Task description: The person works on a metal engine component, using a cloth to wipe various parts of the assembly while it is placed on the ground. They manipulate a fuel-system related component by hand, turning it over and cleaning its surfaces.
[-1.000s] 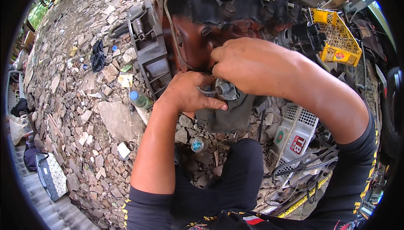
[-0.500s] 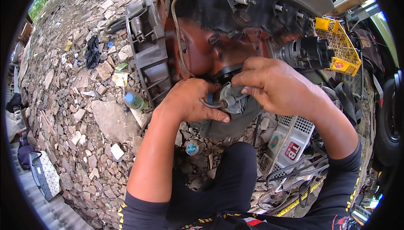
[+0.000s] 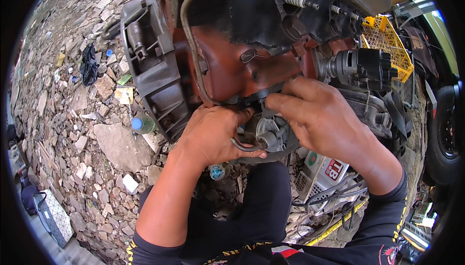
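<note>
A red-brown and black engine block [image 3: 223, 66] fills the upper middle. Low on its side is a round grey metal housing [image 3: 274, 134] with a short curved pipe [image 3: 243, 146]. My left hand [image 3: 208, 136] wraps round this housing from the left, its thumb along the pipe and its other fingers partly hidden behind. Just above the housing, against the block's lower edge, my right hand [image 3: 312, 110] has thumb and fingers pinched together. What lies between those fingertips is hidden. A black-capped distributor [image 3: 361, 66] sticks out of the block beyond my right hand.
Spark plugs [image 3: 296, 0] line the block's top. A grey bell housing [image 3: 157, 71] stands at its left end. Rubble covers the ground, with a blue-capped bottle [image 3: 142, 123] on it. Right are a yellow crate [image 3: 387, 47], a white basket [image 3: 315, 180] and a tyre [image 3: 443, 134].
The engine appears larger and nearer as the view shifts. Both hands stay at the metal housing; the right fingertips are now pinched tighter, close to the block's edge.
</note>
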Demonstrator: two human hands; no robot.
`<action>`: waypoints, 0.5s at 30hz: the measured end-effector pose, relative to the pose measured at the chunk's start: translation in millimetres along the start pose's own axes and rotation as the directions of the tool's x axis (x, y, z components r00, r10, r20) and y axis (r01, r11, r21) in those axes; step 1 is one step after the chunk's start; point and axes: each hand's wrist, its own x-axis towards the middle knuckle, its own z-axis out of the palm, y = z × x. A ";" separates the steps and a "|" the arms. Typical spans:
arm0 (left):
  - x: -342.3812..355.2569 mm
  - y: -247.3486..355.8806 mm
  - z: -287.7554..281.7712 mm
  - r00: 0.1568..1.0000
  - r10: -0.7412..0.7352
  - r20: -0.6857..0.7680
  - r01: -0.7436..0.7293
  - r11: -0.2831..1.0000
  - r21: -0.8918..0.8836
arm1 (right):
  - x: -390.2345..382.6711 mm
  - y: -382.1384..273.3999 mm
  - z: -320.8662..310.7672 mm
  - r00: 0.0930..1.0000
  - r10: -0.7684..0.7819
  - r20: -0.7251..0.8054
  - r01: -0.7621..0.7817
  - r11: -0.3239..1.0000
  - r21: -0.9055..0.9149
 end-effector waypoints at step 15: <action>-1.8 -8.8 7.1 0.985 0.112 -0.134 -0.107 0.993 0.039 | 6.5 5.7 -8.0 0.986 -0.001 0.169 -0.029 0.985 0.172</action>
